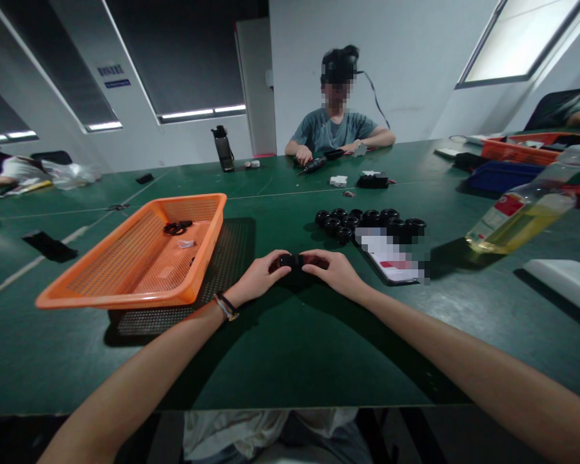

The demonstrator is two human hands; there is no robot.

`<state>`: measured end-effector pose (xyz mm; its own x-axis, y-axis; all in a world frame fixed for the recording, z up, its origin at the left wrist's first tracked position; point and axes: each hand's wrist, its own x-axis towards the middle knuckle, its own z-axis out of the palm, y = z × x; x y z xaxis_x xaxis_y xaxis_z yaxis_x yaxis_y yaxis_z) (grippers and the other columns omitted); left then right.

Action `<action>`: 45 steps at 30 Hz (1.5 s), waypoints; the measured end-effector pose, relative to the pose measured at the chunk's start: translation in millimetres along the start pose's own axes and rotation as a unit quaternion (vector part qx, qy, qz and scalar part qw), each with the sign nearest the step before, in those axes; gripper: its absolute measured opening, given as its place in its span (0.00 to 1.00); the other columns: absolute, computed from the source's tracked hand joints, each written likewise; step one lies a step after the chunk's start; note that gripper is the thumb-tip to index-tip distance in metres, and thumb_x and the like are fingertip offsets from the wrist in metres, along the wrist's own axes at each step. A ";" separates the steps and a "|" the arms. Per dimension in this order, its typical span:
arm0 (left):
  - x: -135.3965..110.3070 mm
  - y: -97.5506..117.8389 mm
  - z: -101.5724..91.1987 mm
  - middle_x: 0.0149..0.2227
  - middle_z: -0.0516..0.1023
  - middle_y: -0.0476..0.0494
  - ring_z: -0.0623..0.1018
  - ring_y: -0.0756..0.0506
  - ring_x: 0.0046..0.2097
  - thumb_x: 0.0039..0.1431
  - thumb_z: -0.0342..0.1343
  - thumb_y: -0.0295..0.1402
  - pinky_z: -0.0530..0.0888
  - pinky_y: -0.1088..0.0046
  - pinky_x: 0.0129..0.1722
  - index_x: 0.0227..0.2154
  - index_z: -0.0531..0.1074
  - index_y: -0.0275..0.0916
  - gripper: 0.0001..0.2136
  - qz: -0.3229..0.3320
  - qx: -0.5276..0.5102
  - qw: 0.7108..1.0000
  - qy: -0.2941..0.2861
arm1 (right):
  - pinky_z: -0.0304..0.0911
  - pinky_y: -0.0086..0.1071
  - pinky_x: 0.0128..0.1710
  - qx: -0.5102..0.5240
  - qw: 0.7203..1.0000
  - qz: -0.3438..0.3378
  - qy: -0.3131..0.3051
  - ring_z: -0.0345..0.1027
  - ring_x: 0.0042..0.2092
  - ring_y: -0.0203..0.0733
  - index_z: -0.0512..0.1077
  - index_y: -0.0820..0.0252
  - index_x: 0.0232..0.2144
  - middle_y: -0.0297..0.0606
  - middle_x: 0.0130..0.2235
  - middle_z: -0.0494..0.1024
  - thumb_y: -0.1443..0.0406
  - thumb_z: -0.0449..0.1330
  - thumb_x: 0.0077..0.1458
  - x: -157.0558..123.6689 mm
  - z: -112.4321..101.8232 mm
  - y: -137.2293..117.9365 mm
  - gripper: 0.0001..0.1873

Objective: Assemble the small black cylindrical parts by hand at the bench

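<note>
My left hand (260, 278) and my right hand (335, 271) meet over the green table (290, 361), both with fingers closed on one small black round part (290, 261) held between them. Just beyond my right hand lies a cluster of several similar black ring-shaped parts (367, 222). A phone (391, 258) lies flat beside that cluster. To the left of my left hand stands an orange mesh basket (77, 293) holding a black ring (176, 227) and a small white piece (185, 243).
A person in a grey shirt (336, 129) sits across the table with tools. A tilted bottle of yellow liquid (522, 219) stands at right, a white flat object (568, 278) near it. Orange and blue bins (502, 167) sit far right, a dark bottle (223, 149) far centre.
</note>
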<state>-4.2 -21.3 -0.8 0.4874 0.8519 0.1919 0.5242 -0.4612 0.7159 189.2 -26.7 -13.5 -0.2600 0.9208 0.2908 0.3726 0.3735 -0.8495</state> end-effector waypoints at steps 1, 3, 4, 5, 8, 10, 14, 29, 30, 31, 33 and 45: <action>-0.1 0.4 -0.2 0.33 0.73 0.46 0.72 0.48 0.33 0.55 0.49 0.34 0.68 0.74 0.33 0.44 0.65 0.36 0.14 -0.002 0.001 1.000 -0.001 | 0.67 0.35 0.37 -0.002 1.000 0.000 0.000 0.71 0.34 0.40 0.73 0.61 0.37 0.38 0.33 0.78 0.67 0.60 0.46 0.0 0.0 -0.1 0.13; -0.5 1.0 -0.4 0.32 0.72 0.46 0.72 0.48 0.32 0.55 0.49 0.34 0.68 0.74 0.32 0.44 0.65 0.36 0.14 -0.004 0.004 1.000 -0.002 | 0.67 0.35 0.37 -0.006 1.000 0.002 0.001 0.71 0.34 0.40 0.73 0.61 0.37 0.38 0.33 0.78 0.67 0.60 0.46 0.0 0.1 -0.4 0.13; -0.6 1.2 -0.6 0.32 0.72 0.46 0.72 0.48 0.32 0.55 0.49 0.34 0.68 0.74 0.32 0.44 0.65 0.36 0.14 -0.005 0.005 1.000 -0.002 | 0.67 0.35 0.37 -0.008 1.000 0.004 0.002 0.71 0.34 0.40 0.73 0.61 0.37 0.38 0.33 0.78 0.67 0.60 0.46 0.0 0.1 -0.5 0.13; -0.6 1.4 -0.6 0.32 0.72 0.46 0.71 0.48 0.32 0.55 0.49 0.34 0.68 0.74 0.32 0.44 0.65 0.36 0.14 -0.005 0.005 1.000 -0.002 | 0.67 0.35 0.37 -0.010 1.000 0.005 0.004 0.71 0.34 0.40 0.73 0.61 0.38 0.38 0.33 0.78 0.67 0.60 0.46 0.0 0.0 -0.7 0.13; -0.3 1.3 -0.6 0.31 0.72 0.46 0.71 0.48 0.31 0.55 0.49 0.34 0.68 0.74 0.31 0.44 0.65 0.36 0.14 -0.004 0.005 1.000 -0.001 | 0.67 0.35 0.37 -0.014 1.000 0.003 0.005 0.71 0.35 0.40 0.73 0.61 0.38 0.38 0.34 0.78 0.67 0.60 0.45 -0.6 -0.8 -2.3 0.14; 0.1 1.1 -0.6 0.31 0.72 0.46 0.71 0.48 0.31 0.55 0.49 0.34 0.68 0.74 0.31 0.44 0.65 0.36 0.14 -0.005 0.004 1.000 -0.001 | 0.67 0.35 0.38 -0.020 1.000 -0.004 0.002 0.71 0.35 0.40 0.73 0.61 0.39 0.39 0.36 0.77 0.68 0.61 0.44 -1.4 -1.7 -4.2 0.15; -0.2 1.5 -0.5 0.32 0.72 0.46 0.71 0.48 0.31 0.55 0.50 0.34 0.68 0.74 0.31 0.44 0.65 0.35 0.14 -0.005 0.001 1.000 -0.003 | 0.66 0.35 0.38 -0.028 0.999 -0.015 0.004 0.71 0.36 0.39 0.73 0.60 0.37 0.39 0.36 0.77 0.70 0.61 0.43 -2.3 -1.8 -6.3 0.15; -0.2 -0.8 0.3 0.32 0.72 0.46 0.72 0.48 0.32 0.55 0.49 0.34 0.68 0.74 0.32 0.44 0.65 0.36 0.14 -0.001 0.007 1.000 -0.002 | 0.66 0.34 0.37 0.011 1.000 -0.008 0.004 0.70 0.34 0.37 0.70 0.60 0.37 0.35 0.32 0.76 0.70 0.60 0.43 -0.6 1.2 -0.3 0.15; -0.2 -0.8 0.3 0.32 0.72 0.46 0.72 0.48 0.32 0.55 0.49 0.34 0.68 0.74 0.32 0.44 0.65 0.37 0.14 -0.001 0.008 1.000 -0.001 | 0.66 0.34 0.38 0.010 1.000 -0.007 0.004 0.70 0.34 0.38 0.70 0.60 0.37 0.36 0.32 0.77 0.70 0.60 0.43 -0.7 1.1 -0.8 0.15; -0.1 -0.9 0.4 0.32 0.72 0.46 0.72 0.48 0.32 0.55 0.49 0.34 0.68 0.74 0.32 0.44 0.65 0.37 0.14 -0.001 0.008 1.000 -0.001 | 0.66 0.34 0.38 0.009 1.000 -0.006 0.004 0.70 0.34 0.38 0.70 0.61 0.37 0.36 0.32 0.77 0.70 0.60 0.43 -0.8 0.9 -1.3 0.15; -0.2 -0.8 0.4 0.32 0.72 0.46 0.72 0.48 0.32 0.55 0.49 0.35 0.68 0.74 0.32 0.44 0.65 0.37 0.14 -0.001 0.007 1.000 0.000 | 0.66 0.34 0.38 0.006 1.000 -0.003 0.002 0.71 0.34 0.38 0.70 0.61 0.38 0.37 0.33 0.77 0.70 0.60 0.43 -0.8 0.6 -2.4 0.15; -0.7 1.4 -0.7 0.32 0.72 0.46 0.72 0.48 0.32 0.55 0.49 0.34 0.69 0.73 0.33 0.44 0.65 0.37 0.14 -0.005 0.004 1.000 -0.001 | 0.67 0.34 0.37 -0.007 1.000 -0.008 -0.004 0.71 0.34 0.38 0.71 0.61 0.38 0.37 0.33 0.77 0.68 0.60 0.45 -1.2 -0.4 -2.3 0.14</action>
<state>-4.3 -22.4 0.6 0.4836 0.8560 0.1828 0.5351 -0.4544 0.7122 188.9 -28.6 -11.7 -0.2731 0.9136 0.3012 0.3814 0.3902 -0.8380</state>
